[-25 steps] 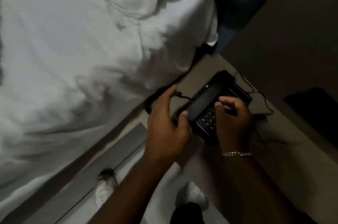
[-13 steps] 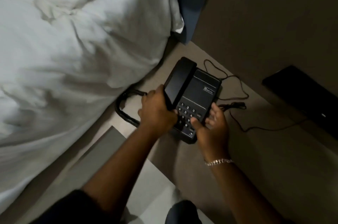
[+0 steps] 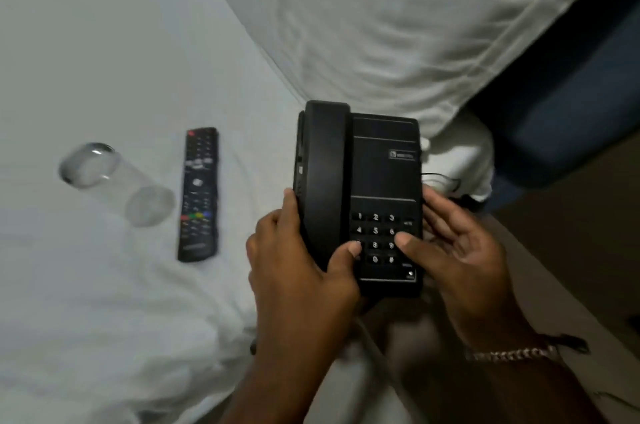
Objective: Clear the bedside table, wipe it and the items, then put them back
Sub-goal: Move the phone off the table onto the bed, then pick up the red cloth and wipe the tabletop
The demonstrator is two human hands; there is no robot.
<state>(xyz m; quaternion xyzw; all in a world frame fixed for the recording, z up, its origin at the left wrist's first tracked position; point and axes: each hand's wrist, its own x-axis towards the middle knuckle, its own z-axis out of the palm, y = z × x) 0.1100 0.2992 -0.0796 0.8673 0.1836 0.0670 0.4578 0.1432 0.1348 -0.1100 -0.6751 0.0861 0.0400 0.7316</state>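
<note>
A black desk telephone (image 3: 381,174), its handset on the cradle, is held over the edge of the white bed (image 3: 104,302). My left hand (image 3: 304,271) grips its left side, thumb on the keypad. Along the phone's right side lies my right hand (image 3: 460,250), with the thumb on the keys. A black remote control (image 3: 199,195) lies on the sheet to the left. Further left, a clear drinking glass (image 3: 114,182) lies on its side. The bedside table (image 3: 554,285) shows only as a dim brown surface at the right.
A large white pillow (image 3: 381,25) fills the top of the bed behind the phone. A dark blue headboard (image 3: 571,104) stands at the upper right. A thin black cord (image 3: 446,181) trails from the phone's right side.
The phone has come up off the bedside table and moved left over the bed, in both hands. The view has swung left, bringing the remote and glass into sight.
</note>
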